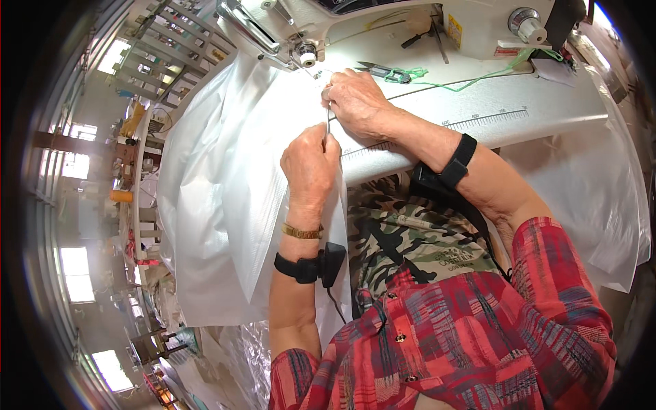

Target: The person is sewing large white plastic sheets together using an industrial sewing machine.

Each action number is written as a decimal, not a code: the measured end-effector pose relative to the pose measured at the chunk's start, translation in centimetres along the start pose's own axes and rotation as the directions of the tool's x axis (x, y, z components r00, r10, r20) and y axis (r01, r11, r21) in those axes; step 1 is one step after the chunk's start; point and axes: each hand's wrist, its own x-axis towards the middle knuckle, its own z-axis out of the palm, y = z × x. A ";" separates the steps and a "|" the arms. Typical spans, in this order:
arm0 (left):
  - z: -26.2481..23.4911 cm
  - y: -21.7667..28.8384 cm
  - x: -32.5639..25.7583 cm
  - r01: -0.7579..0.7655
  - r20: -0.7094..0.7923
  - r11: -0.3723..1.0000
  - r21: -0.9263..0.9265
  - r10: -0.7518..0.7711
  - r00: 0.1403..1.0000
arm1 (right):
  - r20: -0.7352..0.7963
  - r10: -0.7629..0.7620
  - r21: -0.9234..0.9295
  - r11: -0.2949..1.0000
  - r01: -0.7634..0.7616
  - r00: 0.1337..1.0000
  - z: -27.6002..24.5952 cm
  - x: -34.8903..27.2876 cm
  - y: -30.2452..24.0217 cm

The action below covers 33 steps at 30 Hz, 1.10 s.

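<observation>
A large sheet of white woven plastic (225, 198) lies over the left of the sewing table and hangs down its front. My left hand (311, 167) is closed on the sheet's right edge, near the front of the table. Just beyond it, my right hand (357, 102) pinches the same edge close to the needle area of a white sewing machine (403, 37). What exactly lies between the right fingertips is too small to make out. The machine's head (301, 48) stands right above the far end of the sheet.
Thread snips (386, 72) with a green cord (471, 85) lie on the machine bed, right of my right hand. A ruler scale (478, 119) runs along the table's front. A dark screwdriver (413, 41) rests behind. More clear plastic (581, 191) hangs at the right.
</observation>
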 end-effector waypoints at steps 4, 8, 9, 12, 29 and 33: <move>0.0 -0.8 0.3 -0.101 -0.025 0.993 -0.057 0.100 0.995 | -0.013 0.003 0.022 1.000 -0.003 1.000 0.0 0.0 -0.3; 0.2 -1.3 1.0 -0.164 -0.036 0.984 -0.072 0.162 0.986 | -0.058 -0.035 -0.078 0.996 0.030 0.998 0.4 -0.2 -0.6; 0.2 -1.4 1.2 -0.171 -0.036 0.983 -0.075 0.168 0.985 | -0.045 -0.054 -0.099 0.994 0.049 0.998 0.4 -0.2 -0.6; 0.3 -1.4 1.5 -0.144 -0.064 0.984 -0.103 0.137 0.988 | 0.007 -0.060 -0.151 0.987 0.061 0.998 -0.1 -0.3 -0.9; 1.3 -3.0 6.5 0.064 0.081 0.997 -0.031 -0.062 0.995 | 0.037 -0.055 -0.189 0.980 0.061 0.998 -0.1 -0.4 -1.0; 0.9 -2.1 7.3 0.118 0.164 0.993 -0.002 -0.116 0.980 | 0.003 -0.057 -0.218 0.974 0.056 0.998 0.4 -0.1 -0.5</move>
